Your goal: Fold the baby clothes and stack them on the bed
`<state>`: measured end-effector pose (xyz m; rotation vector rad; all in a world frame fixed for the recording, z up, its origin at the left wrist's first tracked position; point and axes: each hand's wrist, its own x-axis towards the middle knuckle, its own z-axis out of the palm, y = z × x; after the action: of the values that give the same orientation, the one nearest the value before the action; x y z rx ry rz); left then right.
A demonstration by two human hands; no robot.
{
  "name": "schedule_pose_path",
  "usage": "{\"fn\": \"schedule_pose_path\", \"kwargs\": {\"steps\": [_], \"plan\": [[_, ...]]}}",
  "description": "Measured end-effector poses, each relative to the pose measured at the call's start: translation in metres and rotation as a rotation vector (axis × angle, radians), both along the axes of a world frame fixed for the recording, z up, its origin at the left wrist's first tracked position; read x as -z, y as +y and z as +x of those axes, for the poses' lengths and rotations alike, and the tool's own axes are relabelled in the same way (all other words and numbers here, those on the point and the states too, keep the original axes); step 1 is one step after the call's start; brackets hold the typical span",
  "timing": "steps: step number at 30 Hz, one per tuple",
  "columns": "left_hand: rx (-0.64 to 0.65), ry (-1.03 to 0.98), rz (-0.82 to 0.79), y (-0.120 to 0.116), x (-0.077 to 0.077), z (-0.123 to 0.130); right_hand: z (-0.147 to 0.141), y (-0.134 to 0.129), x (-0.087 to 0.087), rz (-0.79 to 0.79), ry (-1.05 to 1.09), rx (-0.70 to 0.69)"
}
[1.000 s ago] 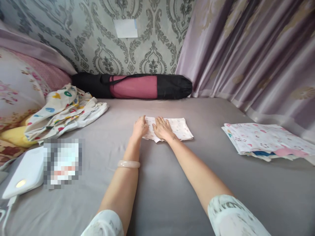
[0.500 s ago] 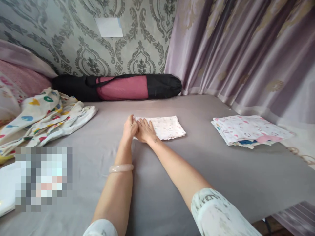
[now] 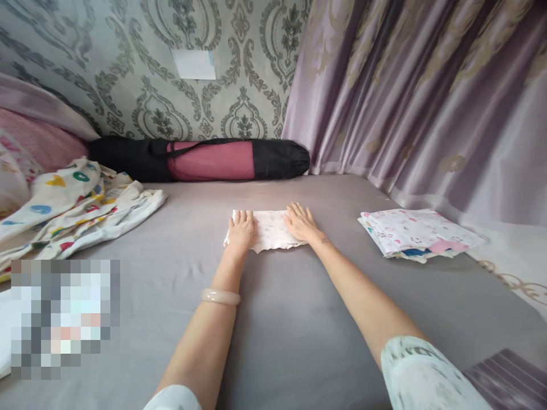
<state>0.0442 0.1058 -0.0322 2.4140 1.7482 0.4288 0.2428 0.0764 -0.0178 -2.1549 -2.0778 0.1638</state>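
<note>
A folded white cloth point(image 3: 270, 230) with a faint pinkish print lies flat on the grey bed sheet point(image 3: 282, 319) in front of me. My left hand point(image 3: 243, 229) rests palm down on its left end, fingers stretched out. On its right end lies my right hand point(image 3: 301, 221), also flat with the fingers a little apart. The palms cover both ends of the cloth, and its wavy near edge shows between them. A pale bangle point(image 3: 221, 296) sits on my left forearm.
At the right lies a stack of folded printed cloths point(image 3: 416, 230). Crumpled white clothing with colourful shapes point(image 3: 85, 205) is heaped at the left, near a blurred-out item point(image 3: 64, 319). A black and pink long bag point(image 3: 209, 160) lies along the wall; a purple curtain point(image 3: 367, 91) hangs at right.
My right hand has slid from beside my left hand to the cloth's right end. My left hand has turned from resting on its edge to lying flat on the left end.
</note>
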Motion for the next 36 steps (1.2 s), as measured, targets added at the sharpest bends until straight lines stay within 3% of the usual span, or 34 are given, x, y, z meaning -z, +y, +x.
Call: {"fn": "schedule_pose_path", "kwargs": {"steps": [7, 12, 14, 16, 18, 20, 27, 36], "plan": [[-0.043, 0.107, -0.077, 0.000, 0.012, 0.001, 0.007, 0.000, 0.020, -0.096, 0.005, 0.006], [-0.030, 0.071, -0.138, 0.000, 0.002, -0.001, 0.011, 0.003, 0.011, -0.120, 0.141, 0.002], [-0.039, 0.038, -0.125, 0.000, -0.007, -0.006, 0.021, 0.003, 0.001, -0.054, 0.241, 0.070], [-0.102, 0.009, -0.095, 0.001, -0.016, -0.014, 0.034, 0.002, -0.008, 0.003, 0.290, 0.222], [-0.211, -0.003, -0.109, 0.004, -0.023, -0.025, 0.046, -0.002, -0.015, -0.032, 0.272, 0.359], [-0.311, -0.011, -0.186, 0.008, -0.027, -0.034, 0.055, -0.007, -0.017, -0.117, 0.236, 0.405], [-0.382, -0.095, -0.392, 0.022, -0.019, -0.047, 0.045, -0.008, -0.008, -0.194, 0.174, 0.395], [-0.337, -0.085, -0.383, 0.035, -0.006, -0.054, 0.028, -0.004, -0.015, -0.197, 0.302, 0.405]]}}
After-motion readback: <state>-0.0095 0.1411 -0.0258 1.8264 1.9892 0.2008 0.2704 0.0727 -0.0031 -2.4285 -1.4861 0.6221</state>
